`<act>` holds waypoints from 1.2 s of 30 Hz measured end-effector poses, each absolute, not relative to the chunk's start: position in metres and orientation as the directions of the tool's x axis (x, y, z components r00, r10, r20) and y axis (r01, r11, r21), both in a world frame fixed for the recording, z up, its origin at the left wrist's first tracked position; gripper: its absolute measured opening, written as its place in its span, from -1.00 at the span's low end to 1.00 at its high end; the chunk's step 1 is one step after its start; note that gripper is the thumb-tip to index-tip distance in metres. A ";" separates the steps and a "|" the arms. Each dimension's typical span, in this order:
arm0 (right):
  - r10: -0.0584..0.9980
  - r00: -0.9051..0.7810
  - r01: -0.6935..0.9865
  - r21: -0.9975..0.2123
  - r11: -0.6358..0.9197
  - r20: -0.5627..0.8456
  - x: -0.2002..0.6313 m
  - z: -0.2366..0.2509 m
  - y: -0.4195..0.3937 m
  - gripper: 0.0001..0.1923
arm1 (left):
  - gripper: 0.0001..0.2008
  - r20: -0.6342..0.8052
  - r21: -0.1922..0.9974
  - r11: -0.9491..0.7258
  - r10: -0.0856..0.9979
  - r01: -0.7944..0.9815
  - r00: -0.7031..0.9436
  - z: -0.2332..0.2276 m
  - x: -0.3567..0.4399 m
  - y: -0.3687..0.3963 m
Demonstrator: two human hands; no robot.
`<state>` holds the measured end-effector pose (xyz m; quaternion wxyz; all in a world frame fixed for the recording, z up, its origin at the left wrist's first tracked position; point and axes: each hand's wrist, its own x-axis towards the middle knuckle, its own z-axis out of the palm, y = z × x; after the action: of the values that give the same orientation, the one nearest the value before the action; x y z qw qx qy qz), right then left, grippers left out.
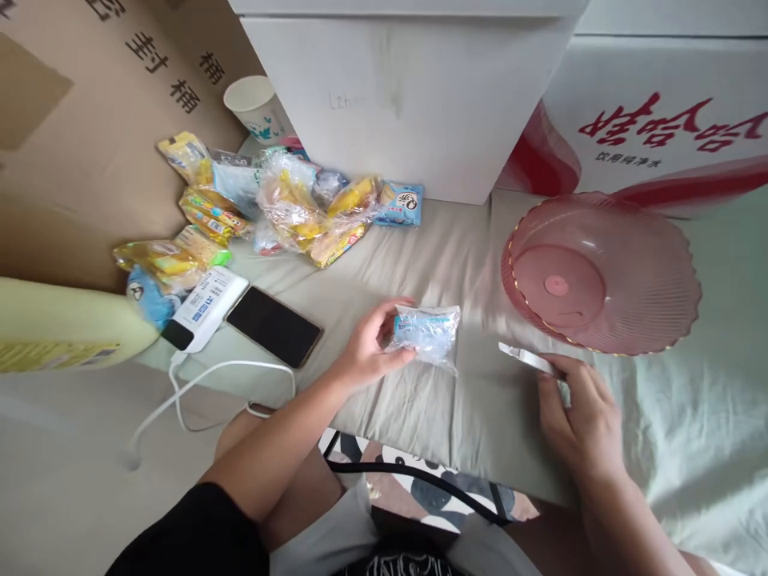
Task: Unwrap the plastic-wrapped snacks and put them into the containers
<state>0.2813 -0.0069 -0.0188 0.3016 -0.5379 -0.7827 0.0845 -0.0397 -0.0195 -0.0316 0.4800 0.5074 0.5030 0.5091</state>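
Note:
My left hand (373, 348) is closed around the left side of a small clear plastic packet (435, 336) with a light blue label, just over the cloth. What lies inside the packet is hard to make out through the shiny film. My right hand (583, 412) grips a slim white box cutter (528, 358), its short blade end pointing left toward the packet. A gap separates the cutter from the packet. Above the right hand sits a pink ribbed plastic bowl (555, 284) with a gold scalloped rim; nothing in it is visible apart from a small mark on its base.
Several wrapped snacks (294, 200) are heaped at the back left, beside a paper cup (249, 104). A black phone (274, 324) and a white power bank (207, 308) with a cable (234, 366) lie at left. White boxes (408, 96) stand behind on the cloth (480, 448).

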 end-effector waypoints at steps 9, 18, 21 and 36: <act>0.978 -0.164 0.340 -0.923 0.181 0.131 0.249 0.001 -0.035 -0.67 | -0.10 -0.133 0.975 0.078 0.954 0.210 0.267 -0.007 -0.016 -0.030; 0.978 -0.201 0.462 -0.885 0.050 -0.049 0.221 -0.005 -0.026 -0.55 | -0.12 -0.043 0.980 -0.006 0.970 0.201 0.238 -0.017 0.007 -0.028; 0.997 -0.083 0.382 -0.924 0.026 -0.006 0.216 -0.010 -0.020 -0.58 | -0.06 -0.001 0.987 -0.035 0.975 0.157 0.223 -0.026 0.011 -0.027; 0.873 -0.197 0.543 -0.692 0.475 0.445 0.234 -0.018 -0.018 -0.69 | -0.50 0.209 0.861 -0.214 0.976 0.461 0.063 -0.018 0.002 -0.002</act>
<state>0.2338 -0.0177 -0.0178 0.4212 -0.4732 -0.7485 0.1960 0.0016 -0.0017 -0.0177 0.3106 0.6596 0.5445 0.4147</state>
